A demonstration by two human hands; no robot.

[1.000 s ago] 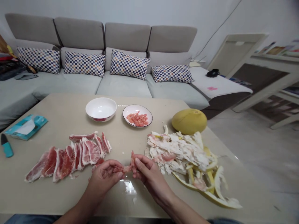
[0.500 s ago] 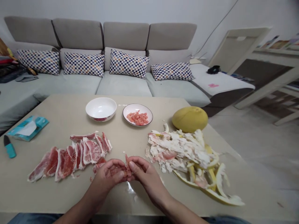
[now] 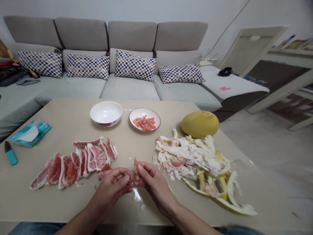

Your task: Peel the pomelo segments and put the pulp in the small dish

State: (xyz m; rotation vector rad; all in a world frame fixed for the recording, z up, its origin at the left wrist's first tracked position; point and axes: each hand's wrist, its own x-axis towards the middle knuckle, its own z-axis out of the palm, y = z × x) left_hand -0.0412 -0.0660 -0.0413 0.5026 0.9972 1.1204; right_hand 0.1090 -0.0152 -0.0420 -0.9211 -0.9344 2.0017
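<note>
Both hands are close together over the near middle of the table. My right hand (image 3: pixel 153 182) pinches a small piece of pink pomelo flesh (image 3: pixel 135 165) between thumb and fingers. My left hand (image 3: pixel 114 184) is closed with thumb against fingertips on a pinkish bit of pomelo, partly hidden by the fingers. To the left lies a row of pink pomelo segments (image 3: pixel 73 166) with white membrane on them. Farther off, a dark-rimmed white plate (image 3: pixel 154 114) carries peeled pink pieces. White pith and membrane scraps (image 3: pixel 193 156) are heaped to the right.
A white bowl (image 3: pixel 106 112) stands left of the plate. A whole yellow pomelo (image 3: pixel 200 124) sits behind the scraps, and curved yellow rind (image 3: pixel 227 205) lies nearer. At the left edge are a teal-handled knife (image 3: pixel 11 155) and a blue tissue pack (image 3: pixel 30 133). A sofa (image 3: pixel 132 88) stands beyond the table.
My hands have moved slightly apart, opening a narrow gap between the fingertips. The pomelo piece in my right hand shows a little more. Other things on the table stay put.
</note>
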